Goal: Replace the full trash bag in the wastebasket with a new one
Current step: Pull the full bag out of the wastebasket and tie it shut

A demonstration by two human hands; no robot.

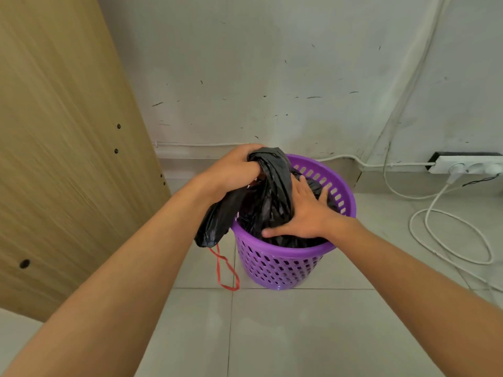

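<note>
Head view: your left hand (234, 165) gripped the gathered top of the black trash bag (268, 197), fingers curled round the bunched plastic above the far-left part of the rim. Your right hand (302, 213) lay flat on the bag with fingers straight and spread, pressing on the plastic inside the basket opening; it held nothing.

The bag sat mostly inside the purple wastebasket (275, 263), which stood upright on the tiled floor (299, 336) near the wall (258, 63). One fold of the bag hung over the left side of the rim and down the outside. A red drawstring (227, 270) trailed from that fold and looped down beside the basket; whether it touched the floor could not be determined.

A wooden panel (60, 145) stood to the left of the basket, well apart from it. To the right, a white power strip (468, 164) lay at the foot of the wall with plugs in it, and white cables (451, 238) coiled across the floor between the strip and the basket, touching neither the basket nor your arms.
</note>
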